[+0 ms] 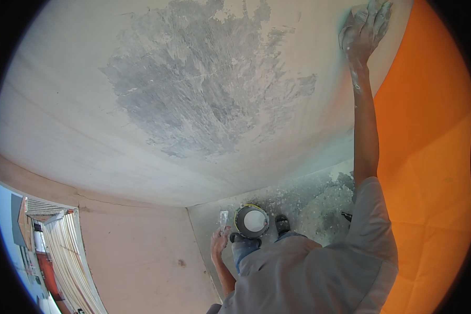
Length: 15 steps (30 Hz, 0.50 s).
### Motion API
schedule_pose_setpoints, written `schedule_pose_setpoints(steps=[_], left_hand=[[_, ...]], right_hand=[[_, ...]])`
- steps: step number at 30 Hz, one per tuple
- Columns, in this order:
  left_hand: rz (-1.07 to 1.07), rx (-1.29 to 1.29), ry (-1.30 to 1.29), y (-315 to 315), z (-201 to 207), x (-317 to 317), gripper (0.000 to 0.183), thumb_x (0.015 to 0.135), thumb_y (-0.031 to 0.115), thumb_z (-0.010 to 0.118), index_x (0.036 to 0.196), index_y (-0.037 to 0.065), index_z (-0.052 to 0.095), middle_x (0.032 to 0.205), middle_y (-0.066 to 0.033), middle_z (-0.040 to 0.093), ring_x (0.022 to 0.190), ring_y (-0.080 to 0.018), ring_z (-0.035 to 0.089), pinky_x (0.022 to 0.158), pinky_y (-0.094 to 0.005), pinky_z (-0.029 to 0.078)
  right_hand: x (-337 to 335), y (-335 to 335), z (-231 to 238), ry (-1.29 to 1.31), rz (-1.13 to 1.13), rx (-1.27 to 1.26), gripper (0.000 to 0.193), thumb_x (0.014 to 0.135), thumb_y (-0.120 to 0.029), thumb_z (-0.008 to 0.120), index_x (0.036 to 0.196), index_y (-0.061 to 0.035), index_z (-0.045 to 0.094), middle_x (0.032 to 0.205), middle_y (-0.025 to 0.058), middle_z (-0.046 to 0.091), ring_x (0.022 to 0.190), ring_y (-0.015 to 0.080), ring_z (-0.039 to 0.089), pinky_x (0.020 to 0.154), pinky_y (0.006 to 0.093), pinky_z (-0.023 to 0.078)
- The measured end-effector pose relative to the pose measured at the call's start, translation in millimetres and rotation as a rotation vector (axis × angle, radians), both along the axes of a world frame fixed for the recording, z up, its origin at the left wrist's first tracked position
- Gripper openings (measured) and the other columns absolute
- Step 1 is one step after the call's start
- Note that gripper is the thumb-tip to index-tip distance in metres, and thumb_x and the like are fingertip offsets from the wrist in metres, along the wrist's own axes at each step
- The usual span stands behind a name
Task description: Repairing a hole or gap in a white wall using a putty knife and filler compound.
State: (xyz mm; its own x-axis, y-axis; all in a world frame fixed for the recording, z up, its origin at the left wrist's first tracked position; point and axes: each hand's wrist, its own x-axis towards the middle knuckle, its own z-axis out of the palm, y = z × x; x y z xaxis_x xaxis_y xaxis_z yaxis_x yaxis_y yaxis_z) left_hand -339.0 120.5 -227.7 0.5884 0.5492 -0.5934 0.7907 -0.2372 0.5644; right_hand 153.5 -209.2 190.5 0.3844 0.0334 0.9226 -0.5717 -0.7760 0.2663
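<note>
My right hand [365,36], coated in pale dust, is raised at arm's length against the off-white wall [68,104]. Its fingers press over something with a curved edge, mostly hidden under the palm, whose kind I cannot make out. Left of it, a large rough grey patch [193,83] spreads over the wall. Down low, my left hand [220,243] grips a putty knife [224,219], its blade pointing up and away from me. Just right of the knife, a dark bucket [242,230] with white material [255,221] inside stands on the floor by my feet.
An orange sheet or panel [429,157] fills the right side, close to my raised arm. The grey floor [319,204] is spattered with white. A pinkish side wall [136,251] meets the floor at left; beyond it, an opening shows buildings [36,225] outside.
</note>
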Motion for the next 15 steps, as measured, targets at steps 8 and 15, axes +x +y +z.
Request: schedule_pose_setpoints(steps=[8, 15], left_hand=[[-0.162, 0.118, -0.091, 18.3, -50.1, 8.8, 0.034, 0.098, 0.043, 0.063, 0.119, 0.018, 0.075, 0.059, 0.0014, 0.049, 0.049, -0.0104, 0.049, 0.046, -0.0313, 0.039], [-0.111, 0.106, -0.097, 7.4, -37.4, 5.2, 0.039, 0.096, 0.047, 0.064, 0.117, 0.017, 0.075, 0.059, -0.0005, 0.050, 0.050, -0.0133, 0.051, 0.046, -0.0329, 0.040]], right_hand=[[-16.9, 41.2, -270.2, 0.020, 1.361, 0.243, 0.054, 0.099, -0.044, 0.054, 0.145, -0.0169, 0.059, 0.156, 0.0344, 0.036, 0.146, 0.0499, 0.033, 0.119, 0.0643, 0.018], [-24.4, 28.7, -323.4, 0.299, 1.362, 0.066, 0.047, 0.098, -0.045, 0.059, 0.143, -0.0338, 0.061, 0.155, 0.0181, 0.046, 0.142, 0.0363, 0.044, 0.118, 0.0569, 0.028]])
